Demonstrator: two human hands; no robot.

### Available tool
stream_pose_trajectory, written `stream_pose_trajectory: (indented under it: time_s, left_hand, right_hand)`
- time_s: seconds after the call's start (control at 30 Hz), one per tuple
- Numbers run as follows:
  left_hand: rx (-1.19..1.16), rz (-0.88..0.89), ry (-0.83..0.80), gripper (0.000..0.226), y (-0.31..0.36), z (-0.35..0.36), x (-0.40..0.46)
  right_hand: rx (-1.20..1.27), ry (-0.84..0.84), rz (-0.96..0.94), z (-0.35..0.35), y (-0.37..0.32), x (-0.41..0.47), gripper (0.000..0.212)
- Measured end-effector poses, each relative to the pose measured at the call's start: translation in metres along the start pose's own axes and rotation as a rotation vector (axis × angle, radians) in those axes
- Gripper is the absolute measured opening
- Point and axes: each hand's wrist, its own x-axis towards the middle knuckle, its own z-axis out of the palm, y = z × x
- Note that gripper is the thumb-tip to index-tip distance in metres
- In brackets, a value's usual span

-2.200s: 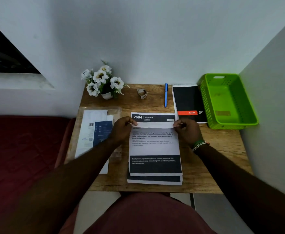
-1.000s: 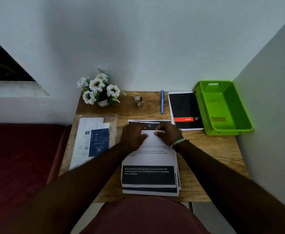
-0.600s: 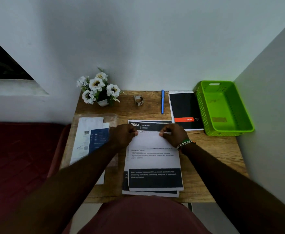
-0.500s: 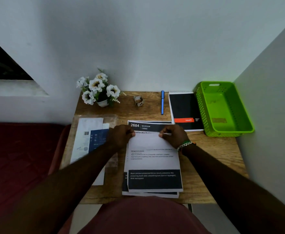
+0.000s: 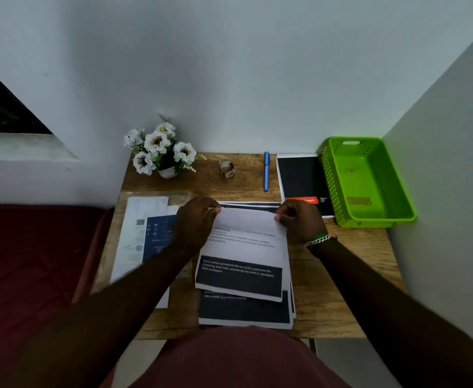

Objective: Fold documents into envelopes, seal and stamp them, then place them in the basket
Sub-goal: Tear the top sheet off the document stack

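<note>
A printed document (image 5: 243,253) lies on top of a stack of similar sheets (image 5: 245,310) in the middle of the wooden table (image 5: 341,278). Its far edge is curled toward me, with the white back showing. My left hand (image 5: 196,222) pinches the left corner of that folded edge. My right hand (image 5: 299,222) pinches the right corner. A green plastic basket (image 5: 369,217) stands at the table's right side. Envelopes (image 5: 145,239) in a clear sleeve lie to the left of the stack.
A pot of white flowers (image 5: 159,152) stands at the back left. A small roll of tape (image 5: 226,168), a blue pen (image 5: 266,170) and a black notepad (image 5: 302,180) lie along the back. Walls close in behind and on the right. A red seat (image 5: 28,270) is at left.
Both hands moved apart from the middle of the fold to its corners. The top sheet's far edge has been lifted and pulled nearer to me, uncovering more of the sheet below.
</note>
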Motion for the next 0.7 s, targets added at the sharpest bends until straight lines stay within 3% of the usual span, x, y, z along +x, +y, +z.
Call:
stream_pose_trajectory:
  time_s: [0.13,0.27,0.5,0.7]
  left_hand:
    - [-0.090,0.096,-0.064,0.023,-0.002,-0.003,-0.029]
    - [-0.074,0.157,-0.174,0.023,-0.013,0.004,-0.050]
    - [0.159,0.040,-0.391,0.051,-0.021,0.013,-0.054]
    - [0.281,-0.045,-0.472,0.070,-0.001,0.015,-0.043]
  right_hand:
    - [-0.064,0.015,-0.165,-0.003,-0.001,-0.024,0.010]
    - [-0.189,0.000,-0.264,0.007,0.009,-0.042,0.016]
    - [-0.350,-0.214,-0.233,0.027,0.020,-0.058,0.022]
    - [-0.367,-0.098,-0.206,0.039,0.004,-0.043,0.029]
